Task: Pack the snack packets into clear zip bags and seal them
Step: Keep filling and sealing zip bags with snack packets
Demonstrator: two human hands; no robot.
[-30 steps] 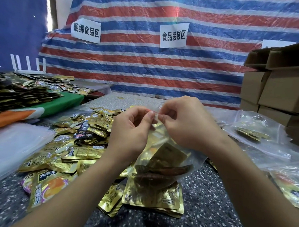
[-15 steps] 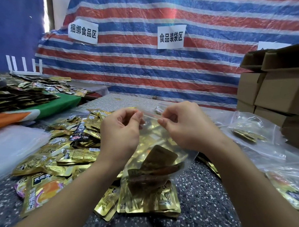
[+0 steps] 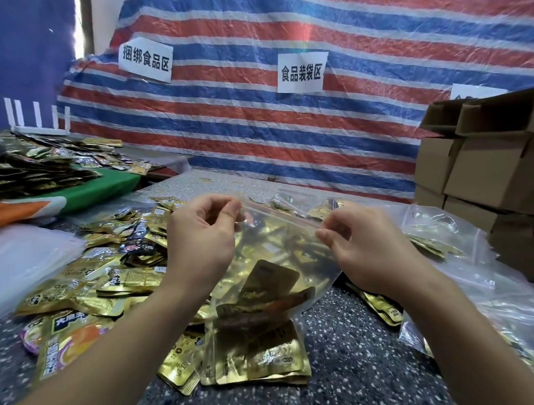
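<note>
We look across a dark speckled tabletop [image 3: 360,359] at a red, white and blue striped tarp [image 3: 262,134] carrying two white paper signs [image 3: 300,71]. Brown cardboard boxes [image 3: 487,169] stack up on our right, and a green-covered table [image 3: 107,186] sits left beneath a blue wall [image 3: 28,45].

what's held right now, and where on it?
Both hands pinch the clear zip bag at its zip strip: left hand at the left end, right hand at the right end.
</note>
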